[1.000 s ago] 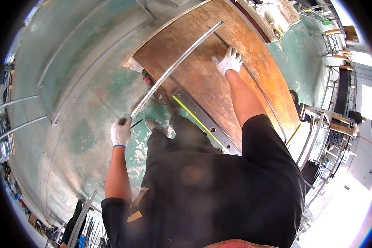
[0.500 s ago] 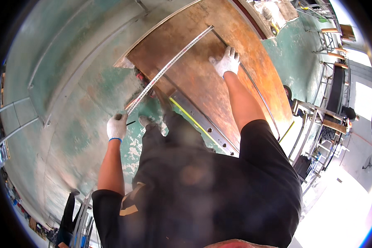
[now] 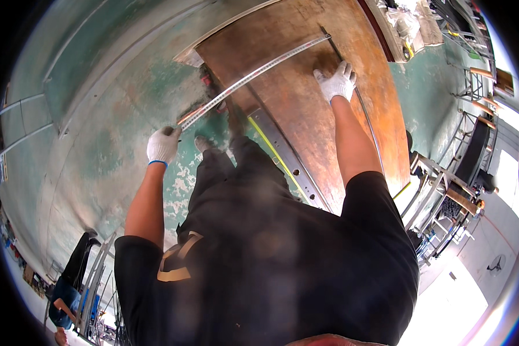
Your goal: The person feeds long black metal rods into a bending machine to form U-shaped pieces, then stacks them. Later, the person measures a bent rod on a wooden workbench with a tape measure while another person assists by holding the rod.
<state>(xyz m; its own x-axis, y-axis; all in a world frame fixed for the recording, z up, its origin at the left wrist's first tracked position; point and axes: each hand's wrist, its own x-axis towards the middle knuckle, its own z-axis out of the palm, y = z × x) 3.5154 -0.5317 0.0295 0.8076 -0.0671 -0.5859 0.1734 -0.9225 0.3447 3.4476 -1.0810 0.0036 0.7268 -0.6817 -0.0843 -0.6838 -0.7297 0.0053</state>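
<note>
My left hand, in a white knitted glove, is closed on the near end of a tape measure. A small dark tip sticks out beside its fingers. The pale blade runs up and right across a brown, rust-stained tabletop. Its far end meets a long thin dark rod slightly below the rod's upper tip. My gloved right hand lies over the rod on the tabletop, fingers apart and thumb spread to the left. Whether it presses on the rod is hidden under the palm.
A metal bar with holes and a yellow-green edge lies along the table's near side. A box with plastic-wrapped things stands beyond the table. Metal racks stand at right. Another person is at lower left.
The view has shifted, so the table sits farther right. The tape's far end has gone from the rod's tip to slightly below it. My right hand still lies over the rod.
</note>
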